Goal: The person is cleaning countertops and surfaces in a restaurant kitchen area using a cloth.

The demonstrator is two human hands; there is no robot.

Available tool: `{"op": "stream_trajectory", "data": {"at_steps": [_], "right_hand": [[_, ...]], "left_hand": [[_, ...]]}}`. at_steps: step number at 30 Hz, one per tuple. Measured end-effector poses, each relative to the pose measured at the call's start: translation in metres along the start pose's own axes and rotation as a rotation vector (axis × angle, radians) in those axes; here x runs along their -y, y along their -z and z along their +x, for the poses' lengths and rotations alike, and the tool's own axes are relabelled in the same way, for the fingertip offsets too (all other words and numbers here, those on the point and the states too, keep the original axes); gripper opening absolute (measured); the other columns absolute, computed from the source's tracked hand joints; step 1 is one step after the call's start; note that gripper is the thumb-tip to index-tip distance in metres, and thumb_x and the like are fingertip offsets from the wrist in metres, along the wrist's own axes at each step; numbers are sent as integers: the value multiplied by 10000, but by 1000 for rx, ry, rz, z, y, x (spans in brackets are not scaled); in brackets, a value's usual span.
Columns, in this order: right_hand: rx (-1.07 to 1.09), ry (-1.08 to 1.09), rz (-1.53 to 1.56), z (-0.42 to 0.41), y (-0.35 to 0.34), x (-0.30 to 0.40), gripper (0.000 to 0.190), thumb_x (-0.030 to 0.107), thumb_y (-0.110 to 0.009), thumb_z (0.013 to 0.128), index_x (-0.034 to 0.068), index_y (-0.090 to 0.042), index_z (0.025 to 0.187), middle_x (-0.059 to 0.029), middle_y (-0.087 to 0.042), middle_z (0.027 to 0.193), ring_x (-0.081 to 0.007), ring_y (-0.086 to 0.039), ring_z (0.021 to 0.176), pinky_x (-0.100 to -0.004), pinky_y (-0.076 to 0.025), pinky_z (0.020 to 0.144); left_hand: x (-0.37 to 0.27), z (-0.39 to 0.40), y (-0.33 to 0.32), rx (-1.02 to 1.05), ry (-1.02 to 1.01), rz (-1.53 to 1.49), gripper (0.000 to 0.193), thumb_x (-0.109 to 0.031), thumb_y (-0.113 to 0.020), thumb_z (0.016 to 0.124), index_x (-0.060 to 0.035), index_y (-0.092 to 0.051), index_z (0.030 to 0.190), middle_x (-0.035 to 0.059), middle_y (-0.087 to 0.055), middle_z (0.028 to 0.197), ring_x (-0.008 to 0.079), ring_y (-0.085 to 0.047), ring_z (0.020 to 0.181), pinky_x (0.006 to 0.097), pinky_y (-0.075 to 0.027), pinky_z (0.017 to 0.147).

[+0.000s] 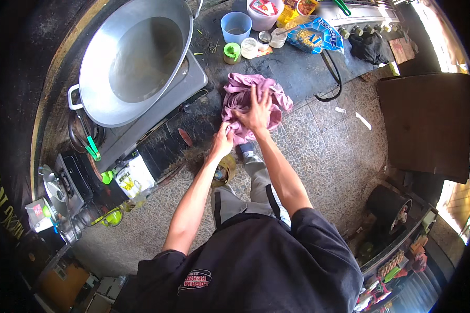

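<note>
A crumpled pink cloth lies on the near edge of the dark worktop, part of it hanging over the edge. My left hand pinches the cloth's lower left edge between thumb and fingers. Flat on top of the cloth rests my right hand, its fingers spread. Just beyond the cloth stand a green-lidded jar, a small white-rimmed jar and a blue plastic cup. To the left, a large metal wok holding cloudy liquid sits on a gas stove.
A blue macaroni packet and a white tub stand at the back. A black hose loops over the worktop edge. Below is a gas cylinder. A brown panel and a black bin stand at right.
</note>
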State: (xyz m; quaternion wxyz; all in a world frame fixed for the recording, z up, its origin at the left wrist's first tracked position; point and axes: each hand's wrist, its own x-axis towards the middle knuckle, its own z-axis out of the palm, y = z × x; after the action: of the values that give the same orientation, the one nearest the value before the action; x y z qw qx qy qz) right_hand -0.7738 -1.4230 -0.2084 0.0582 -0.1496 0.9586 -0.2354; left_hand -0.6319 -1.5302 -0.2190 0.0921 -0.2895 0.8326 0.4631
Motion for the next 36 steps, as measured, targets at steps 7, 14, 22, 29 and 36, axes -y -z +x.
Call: {"op": "stream_trajectory", "data": {"at_steps": [7,14,22,29,36], "right_hand": [[276,630,109,57,-48,-20,504,30,-576,794,154,-664,1274,-129,-512,1431,-411,-502,1240,-437,-524,983],[265,188,-416,94,-12,-104,203,81,-619,849,85,-747,1006,-84,-514,1378,-357,-537,1164,-441,-548,917],[-205,-365,154,34,19,-155,491,147,-550,848,-42,-600,1298,-337,-475,1356,-491,-529,1195,-529,-417,1071],[113,-127,34,38,-6,-20,811,384,-687,865,334,-295,1573,-352,-322,1512,-601,-446,1240,-597,-477,989],[305,270,-168,55,-34,-41,495,111,-663,810,328,-663,1254,-119,-467,1372,-403,-532,1208,-478,-579,899]], "left_hand": [[-29,0,3,-113,-172,-189,416,-55,-675,907,-55,-518,1293,139,-721,1001,189,-692,921,318,-526,822],[-50,27,-47,37,-180,-125,342,-49,-638,910,-59,-637,1252,162,-731,1077,259,-716,969,354,-557,875],[-84,22,-52,249,-204,-158,319,-98,-631,933,-97,-647,1252,146,-719,1143,251,-710,996,368,-553,863],[-11,-8,-6,95,-99,-141,298,-50,-610,944,-74,-636,1240,140,-721,1117,222,-696,1005,343,-549,867],[-7,-20,-9,120,-5,-190,300,-15,-612,945,-59,-621,1241,152,-718,1054,207,-694,994,334,-547,862]]}}
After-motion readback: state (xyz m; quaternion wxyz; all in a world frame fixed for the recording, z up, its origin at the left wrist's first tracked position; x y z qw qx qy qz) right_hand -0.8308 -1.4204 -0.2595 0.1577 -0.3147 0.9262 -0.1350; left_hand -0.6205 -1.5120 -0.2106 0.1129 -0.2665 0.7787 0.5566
